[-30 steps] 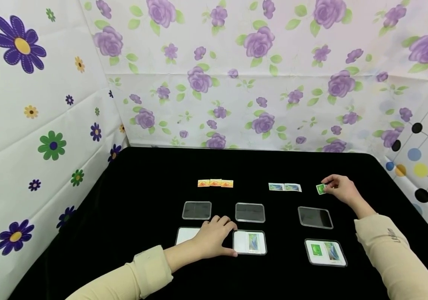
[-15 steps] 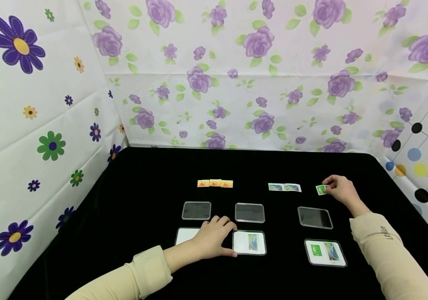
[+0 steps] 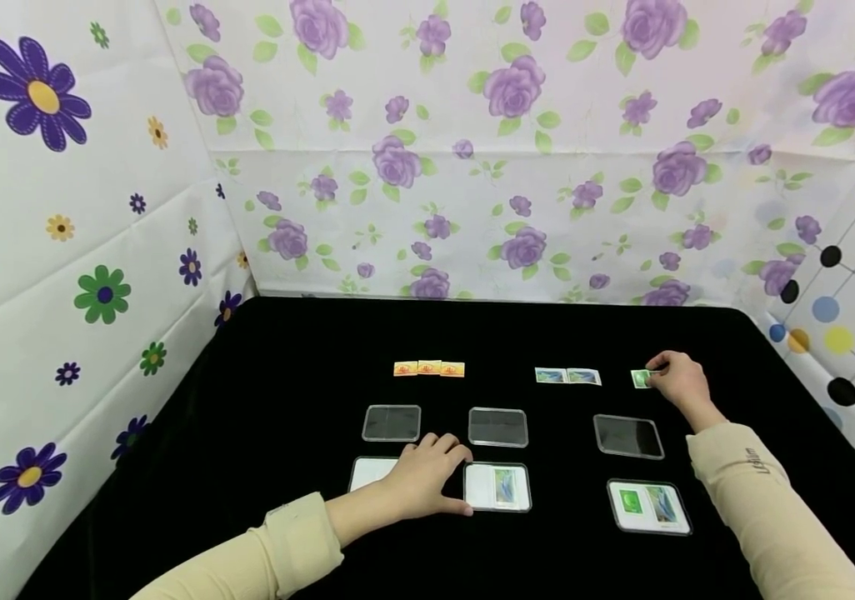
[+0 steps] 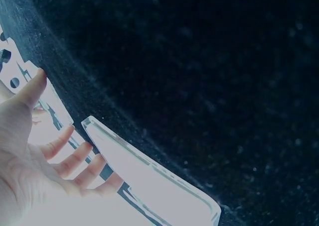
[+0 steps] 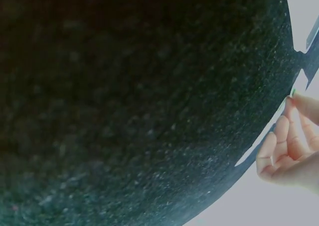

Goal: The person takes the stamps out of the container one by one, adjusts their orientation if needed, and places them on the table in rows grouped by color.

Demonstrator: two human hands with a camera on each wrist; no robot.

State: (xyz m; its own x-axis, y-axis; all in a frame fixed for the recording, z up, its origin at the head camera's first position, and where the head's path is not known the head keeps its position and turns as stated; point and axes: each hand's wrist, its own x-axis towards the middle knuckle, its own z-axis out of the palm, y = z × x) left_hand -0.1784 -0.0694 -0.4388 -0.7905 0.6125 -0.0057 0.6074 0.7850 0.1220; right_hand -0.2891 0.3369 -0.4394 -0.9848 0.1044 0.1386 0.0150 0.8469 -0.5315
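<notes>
- Green stamp at far right on the black cloth, right of two blue-green stamps; right hand pinches its right edge.
- Handling (judged): very light, thin, bendable, creases easily; hold by an edge.
- Left hand relaxed, grasping nothing, fingers spread beside near middle case.
- Right wrist view: thumb and forefinger meet at a green sliver. Stamp's printed face legible only in head view.

Rose-print cloth hangs behind the black tabletop, daisy-print cloth leftward.
</notes>
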